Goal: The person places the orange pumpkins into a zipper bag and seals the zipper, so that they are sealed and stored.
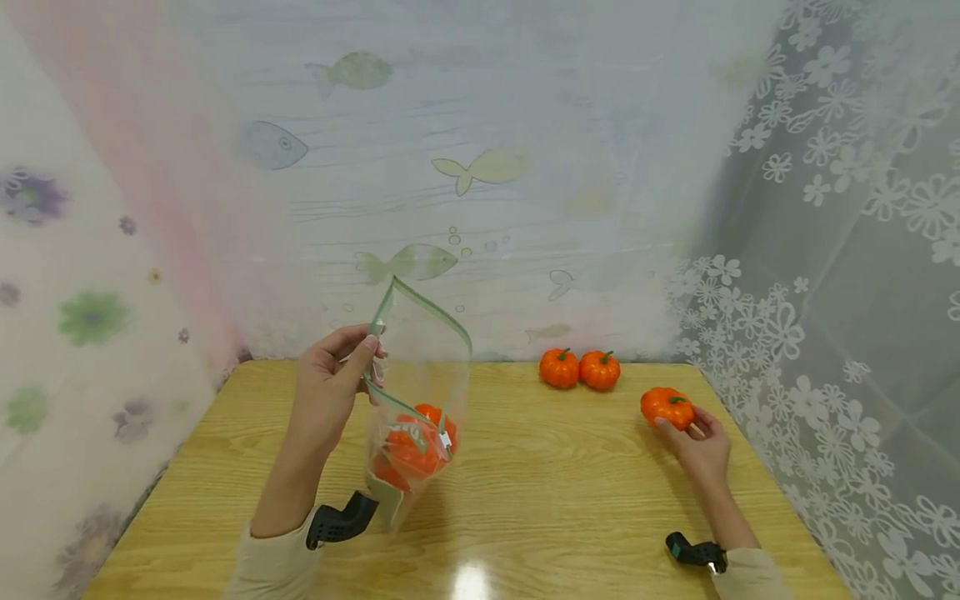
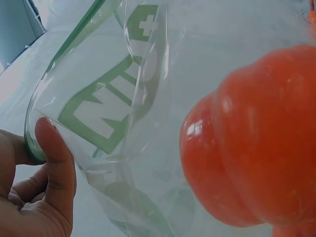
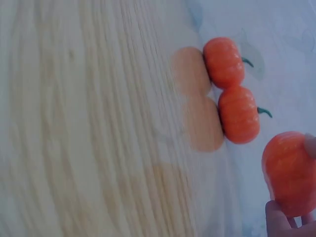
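My left hand pinches the green-edged rim of a clear zip bag, whose mouth gapes open. Inside the bag lie orange toy pumpkins, one of them large and close in the left wrist view. Green print with white letters marks the bag's plastic. At the right of the table, my right hand grips a small orange pumpkin with a green stem, thumb on its near side. That pumpkin also shows at the right wrist view's edge, with fingertips around it.
Two more small pumpkins, a left one and a right one, sit side by side at the table's back edge. The wooden table meets a fish-patterned curtain behind. A flower-patterned sheet hangs along the right side.
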`<state>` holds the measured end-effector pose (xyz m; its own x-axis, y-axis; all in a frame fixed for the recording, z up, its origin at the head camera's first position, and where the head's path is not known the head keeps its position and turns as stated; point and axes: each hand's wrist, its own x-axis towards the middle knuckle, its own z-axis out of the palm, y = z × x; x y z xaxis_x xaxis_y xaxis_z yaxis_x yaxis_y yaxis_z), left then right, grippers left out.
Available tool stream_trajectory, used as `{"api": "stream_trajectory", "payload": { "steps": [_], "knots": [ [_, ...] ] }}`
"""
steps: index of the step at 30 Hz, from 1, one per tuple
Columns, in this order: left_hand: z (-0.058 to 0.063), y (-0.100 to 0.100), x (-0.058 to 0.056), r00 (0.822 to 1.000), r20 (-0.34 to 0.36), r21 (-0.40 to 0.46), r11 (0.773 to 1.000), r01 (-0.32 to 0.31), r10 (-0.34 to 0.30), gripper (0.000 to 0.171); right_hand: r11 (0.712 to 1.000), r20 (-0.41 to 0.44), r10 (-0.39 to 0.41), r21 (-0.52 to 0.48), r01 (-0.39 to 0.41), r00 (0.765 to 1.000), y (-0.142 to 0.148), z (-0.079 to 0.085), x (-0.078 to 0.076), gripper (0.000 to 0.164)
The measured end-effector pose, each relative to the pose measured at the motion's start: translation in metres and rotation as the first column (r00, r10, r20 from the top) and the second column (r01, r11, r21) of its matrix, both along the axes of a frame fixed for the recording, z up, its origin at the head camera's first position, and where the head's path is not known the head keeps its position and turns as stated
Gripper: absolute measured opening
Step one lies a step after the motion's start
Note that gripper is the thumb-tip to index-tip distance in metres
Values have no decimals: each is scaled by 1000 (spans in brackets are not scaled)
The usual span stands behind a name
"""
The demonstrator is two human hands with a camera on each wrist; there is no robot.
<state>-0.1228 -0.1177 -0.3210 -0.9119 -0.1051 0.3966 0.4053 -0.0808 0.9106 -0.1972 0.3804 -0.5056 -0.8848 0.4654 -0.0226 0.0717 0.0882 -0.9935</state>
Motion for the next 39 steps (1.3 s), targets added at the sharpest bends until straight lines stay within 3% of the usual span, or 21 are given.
{"api": "stream_trajectory", "payload": {
  "steps": [5,10,22,26,32,39],
  "knots": [
    [0,0,-2,1000,11,-23,1000,-1,1,13,997,-64,-2,-77,-3,998,-16,7,5,67],
    [-2,0,-5,1000,25,-26,1000,0,0,13,988,-124,47,-143,-65,991,-36,16,12,57],
    [-5,6,-8,997,66,-37,999,31,-29,28,948,-157,217,-202,-247,963,-70,41,33,55],
    [-6,9,-9,997,73,-33,999,30,-28,23,930,-153,279,-202,-306,948,-79,50,39,58],
    [-8,14,-11,997,66,-40,998,48,-45,20,900,-202,356,-187,-393,912,-91,66,51,61],
    [-7,21,-15,997,65,-27,998,50,-48,21,867,-352,421,-115,-485,836,-105,88,60,57]
  ]
}}
